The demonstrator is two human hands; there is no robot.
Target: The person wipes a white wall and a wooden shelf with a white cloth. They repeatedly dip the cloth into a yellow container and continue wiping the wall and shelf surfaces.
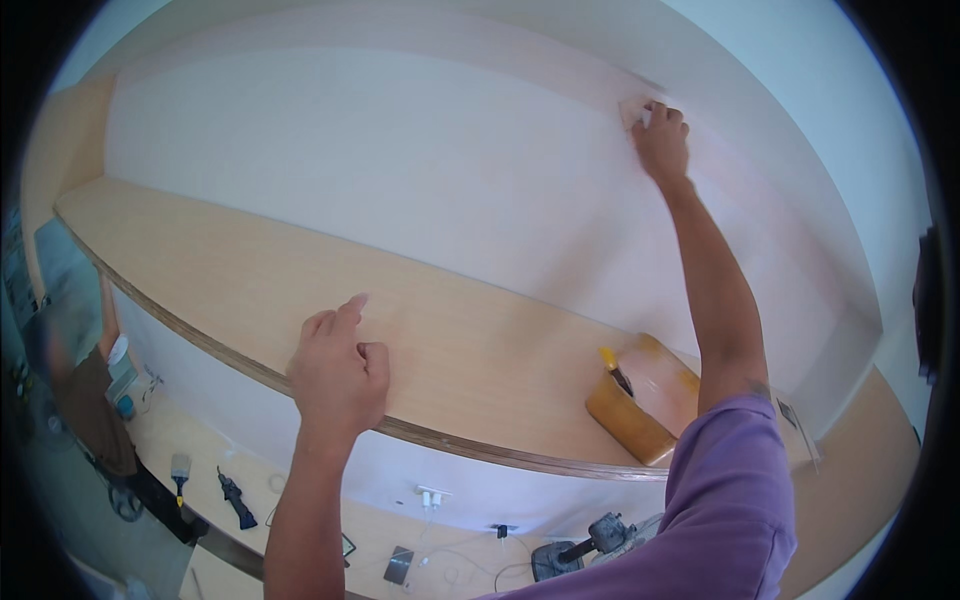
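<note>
With fingers bent around its handle or grip, my right hand (664,142) presses a thin, flat, pale spreader (634,112) against the white wall (360,142), near the wall's upper right edge. The spreader's exact kind is hard to tell. My left hand (339,367) is over the front edge of a plywood shelf (262,277), index finger extended and the others curled, holding nothing. On the shelf's right part is an orange-yellow open container (630,420) with pinkish material inside. A yellow-handled tool (616,371) leans in it; its head is partly hidden.
Below the shelf, a worktop (367,517) carries a paintbrush (180,472), a dark power tool (236,499), a phone-like device (399,565), cables and a grey cordless tool (585,544). Another person (94,412) is at the lower left. Plugs sit in a wall socket (433,495).
</note>
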